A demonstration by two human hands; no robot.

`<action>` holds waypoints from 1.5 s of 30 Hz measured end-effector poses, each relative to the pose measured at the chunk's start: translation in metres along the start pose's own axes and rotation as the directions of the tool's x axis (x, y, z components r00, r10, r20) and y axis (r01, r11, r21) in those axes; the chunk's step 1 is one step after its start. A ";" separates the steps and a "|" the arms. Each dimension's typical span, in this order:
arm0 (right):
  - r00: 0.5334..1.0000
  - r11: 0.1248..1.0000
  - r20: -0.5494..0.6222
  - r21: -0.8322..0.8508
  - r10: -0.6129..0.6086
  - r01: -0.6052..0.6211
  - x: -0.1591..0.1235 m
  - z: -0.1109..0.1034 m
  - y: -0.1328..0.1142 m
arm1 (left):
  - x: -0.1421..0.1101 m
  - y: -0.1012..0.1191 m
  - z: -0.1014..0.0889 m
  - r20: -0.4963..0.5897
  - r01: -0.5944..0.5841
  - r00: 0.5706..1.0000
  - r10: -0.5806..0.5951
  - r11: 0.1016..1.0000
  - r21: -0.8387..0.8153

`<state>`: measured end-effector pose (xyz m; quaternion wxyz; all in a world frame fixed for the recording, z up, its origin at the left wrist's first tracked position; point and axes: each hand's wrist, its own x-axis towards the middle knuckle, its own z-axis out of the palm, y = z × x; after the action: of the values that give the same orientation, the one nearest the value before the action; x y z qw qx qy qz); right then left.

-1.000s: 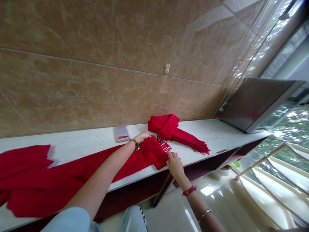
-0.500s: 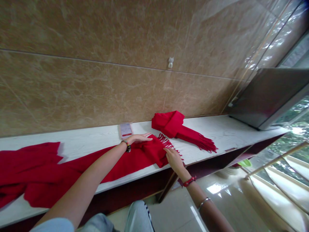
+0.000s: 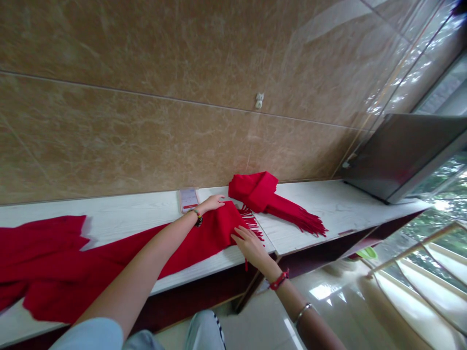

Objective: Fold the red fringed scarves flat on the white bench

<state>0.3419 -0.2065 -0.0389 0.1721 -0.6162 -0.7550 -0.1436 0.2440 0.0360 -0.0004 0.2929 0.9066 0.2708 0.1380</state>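
A long red scarf (image 3: 120, 253) lies stretched along a white shelf (image 3: 339, 204), its fringed end near the middle. My left hand (image 3: 211, 202) rests at the far edge of that end, fingers curled on the cloth. My right hand (image 3: 248, 243) lies on the near edge beside the fringe, fingers spread flat on the fabric. A second red scarf (image 3: 270, 197), folded with its fringe trailing right, sits just beyond my hands.
A phone (image 3: 188, 199) lies against the brown marble wall (image 3: 146, 97) behind my left hand. A dark monitor (image 3: 401, 150) stands at the shelf's right end. Glossy floor and a wooden drying rack (image 3: 419, 272) are at lower right.
My right hand slid left along the scarf's near edge and flattened on it. My left hand drew back slightly toward the phone. The scarf end now lies smoother.
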 end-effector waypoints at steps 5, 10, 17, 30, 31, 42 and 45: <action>0.998 0.999 0.064 0.043 0.008 -0.011 0.009 0.000 -0.015 | 0.012 -0.001 -0.001 0.043 -0.033 0.999 0.030 0.996 0.080; 0.993 0.993 0.057 0.061 0.101 -0.104 0.009 0.005 -0.017 | 0.004 -0.009 0.004 0.047 -0.033 0.999 0.026 0.991 0.132; 0.987 0.992 0.146 0.088 0.072 -0.086 0.012 -0.001 0.020 | -0.025 -0.024 -0.016 0.046 0.055 0.997 -0.062 0.989 0.135; 0.820 0.799 0.087 0.191 0.566 -0.571 0.052 -0.007 0.042 | -0.051 -0.017 -0.027 -0.095 0.099 0.991 -0.097 0.995 0.019; 0.823 0.799 0.076 0.208 0.562 -0.565 0.052 -0.010 0.042 | -0.049 -0.015 -0.030 -0.100 0.075 0.992 -0.075 0.997 0.001; 0.792 0.720 0.152 0.342 0.592 -0.604 0.015 -0.005 0.030 | -0.035 -0.020 -0.007 0.077 0.039 0.996 -0.039 0.999 0.010; 0.796 0.743 0.130 0.294 0.592 -0.601 0.011 -0.006 0.024 | -0.034 -0.018 -0.003 0.070 -0.007 0.998 0.005 1.000 0.028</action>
<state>0.3643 -0.1944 -0.0285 0.2959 -0.7905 -0.5338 0.0520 0.2076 0.0303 -0.0116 0.2888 0.9157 0.2595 0.1031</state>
